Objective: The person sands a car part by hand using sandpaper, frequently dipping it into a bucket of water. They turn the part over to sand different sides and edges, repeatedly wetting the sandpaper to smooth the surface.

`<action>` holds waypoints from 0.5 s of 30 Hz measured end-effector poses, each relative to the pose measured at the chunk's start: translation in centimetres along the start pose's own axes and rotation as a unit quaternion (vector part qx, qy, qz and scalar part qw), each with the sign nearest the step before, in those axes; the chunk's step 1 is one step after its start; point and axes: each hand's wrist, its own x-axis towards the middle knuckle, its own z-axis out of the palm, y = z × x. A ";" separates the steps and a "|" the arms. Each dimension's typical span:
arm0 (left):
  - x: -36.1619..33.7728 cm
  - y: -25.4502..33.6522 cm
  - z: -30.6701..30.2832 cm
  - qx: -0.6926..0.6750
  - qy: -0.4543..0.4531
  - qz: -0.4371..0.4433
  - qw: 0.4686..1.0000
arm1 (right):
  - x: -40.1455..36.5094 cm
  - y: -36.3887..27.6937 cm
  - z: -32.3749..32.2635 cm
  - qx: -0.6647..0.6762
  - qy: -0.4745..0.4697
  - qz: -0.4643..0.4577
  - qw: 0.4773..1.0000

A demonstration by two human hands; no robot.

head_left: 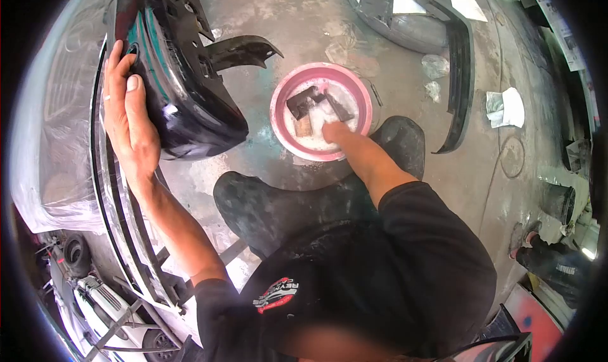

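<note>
My left hand (132, 124) lies along the side of a glossy black car bumper (190, 109), fingers stretched out and pressed to its surface. Teal streaks run down that part, and a curved dark flap (244, 49) sticks out from its far side. Below and between my arms stands a pink basin (277, 112) of sudsy water on the floor. My right hand (334, 132) dips into the suds at the basin's near side, its fingers hidden. Dark flat pieces (302, 103) and a tan block (303, 126) lie in the foam close to it.
On the left, a metal stand (114, 191) runs beside a plastic-covered shape (57, 147). A long curved black trim piece (465, 77) lies on the right, with crumpled white paper (505, 107) beyond it. Clear plastic bags (435, 66) sit on the floor. Another person's leg (551, 264) shows at lower right.
</note>
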 end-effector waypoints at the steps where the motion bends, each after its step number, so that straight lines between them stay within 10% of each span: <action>1: -0.1 -0.5 0.0 0.011 -0.004 0.014 1.000 | 2.5 0.7 2.2 -0.026 0.074 -0.033 0.996; 6: -0.7 -1.1 0.5 0.016 0.003 0.008 1.000 | -4.4 -2.0 -5.9 -0.148 0.094 -0.169 0.970; 15: -0.5 -0.9 0.3 0.027 0.011 0.023 0.999 | -11.0 2.3 -15.5 0.213 0.096 -0.178 0.956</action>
